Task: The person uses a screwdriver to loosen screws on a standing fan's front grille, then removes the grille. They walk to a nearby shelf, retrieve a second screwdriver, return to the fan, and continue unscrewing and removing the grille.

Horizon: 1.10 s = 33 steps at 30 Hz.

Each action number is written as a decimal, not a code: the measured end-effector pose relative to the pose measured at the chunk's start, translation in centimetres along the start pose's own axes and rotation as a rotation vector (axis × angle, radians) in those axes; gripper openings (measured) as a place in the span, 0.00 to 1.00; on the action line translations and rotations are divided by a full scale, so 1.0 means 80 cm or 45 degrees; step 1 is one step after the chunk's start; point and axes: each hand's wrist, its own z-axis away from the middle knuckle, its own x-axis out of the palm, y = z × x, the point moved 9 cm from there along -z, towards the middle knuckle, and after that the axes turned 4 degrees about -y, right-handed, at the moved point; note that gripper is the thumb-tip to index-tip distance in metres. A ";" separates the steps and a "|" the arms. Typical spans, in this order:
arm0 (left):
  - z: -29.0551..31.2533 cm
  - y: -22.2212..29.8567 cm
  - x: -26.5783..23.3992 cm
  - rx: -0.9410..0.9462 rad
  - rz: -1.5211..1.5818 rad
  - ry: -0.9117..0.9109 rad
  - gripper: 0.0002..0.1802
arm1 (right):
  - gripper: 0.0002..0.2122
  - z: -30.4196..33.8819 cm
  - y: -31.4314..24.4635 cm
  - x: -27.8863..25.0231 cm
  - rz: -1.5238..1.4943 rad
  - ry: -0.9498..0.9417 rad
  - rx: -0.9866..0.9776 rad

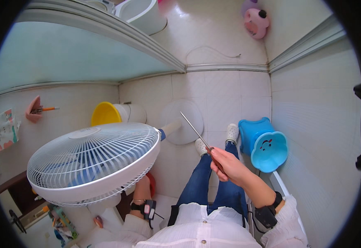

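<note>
- One screwdriver (195, 131) is in the right hand (228, 166), whose fingers are wrapped around its brown handle; the long metal shaft points away from the hand, forward and to the left.
- The screwdriver's tip, well clear of the fingers, is seen against the pale round fan base (191, 110) on the floor.
- Left of the right hand is a white fan (93, 165), its wire cage tilted, with a blue blade showing through the grille; the screwdriver is apart from the cage.
- The left hand is hidden behind the fan, so I cannot tell whether it is open or gripping something; the left forearm (142, 192) reaches up to the cage's near edge.
- To the right of the right hand, near it in view, is a blue plastic stool (267, 144) with a flower-shaped end and a smiling face.
- Just ahead of the right hand are two pale clogs (232, 133), with blue jeans (195, 177) below it.
- Far forward and left of the right hand, beyond the fan, is a yellow basin (106, 114).
- Far ahead and to the right of that hand stands a pink container (256, 24) with a black cap.
</note>
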 end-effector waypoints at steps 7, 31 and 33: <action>0.078 0.010 0.196 -0.832 1.547 -0.295 0.23 | 0.22 0.036 -0.004 -0.021 -0.048 -0.168 0.127; 0.037 0.113 0.237 -0.676 2.069 -0.388 0.25 | 0.19 0.015 -0.024 -0.005 0.243 -0.229 0.228; 0.041 0.112 0.236 -0.747 2.108 -0.368 0.25 | 0.18 0.018 -0.026 -0.005 0.321 -0.182 0.208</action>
